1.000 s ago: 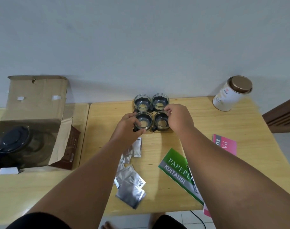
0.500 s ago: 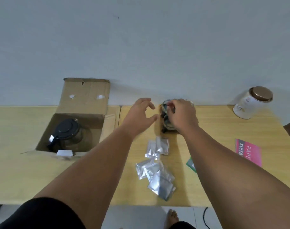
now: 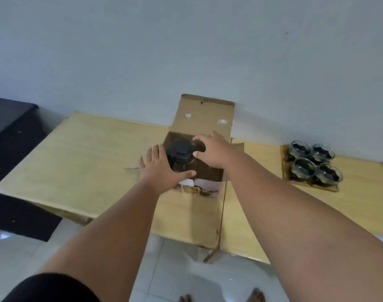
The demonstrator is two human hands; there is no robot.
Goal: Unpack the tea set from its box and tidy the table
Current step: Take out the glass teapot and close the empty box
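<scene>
Pale wall fills the upper half of my feed, and below it two light wooden tables stand edge to edge: the left table (image 3: pixel 81 153) and the right table (image 3: pixel 262 214). At the centre sits the open cardboard box (image 3: pixel 204 115), its back flap standing up toward 12 o'clock. Inside it I can see the teapot (image 3: pixel 186 165), upright, with its black lid (image 3: pixel 180 149) on.

The left hand (image 3: pixel 162 171) lies against the box at its 8 o'clock corner, fingers straight and spread, and the thumb stretches along the near rim. It holds nothing. The teapot sits just beyond it, toward 1 o'clock of the palm.

The right hand (image 3: pixel 214 151) hangs over the box opening at 3 o'clock of the lid, forefinger and thumb arched toward the lid's right edge. I cannot tell whether they touch the lid or grip it. The teapot lies directly at 9 o'clock of those fingertips.

Out at 3 o'clock on the right table, four glass cups (image 3: pixel 304 166) stand in a square on a tray (image 3: pixel 330 188), well apart from both hands. At 9 o'clock a dark cabinet (image 3: pixel 9 136) stands beside the left table. Toward 6 o'clock I see white floor tiles (image 3: pixel 175 269).
</scene>
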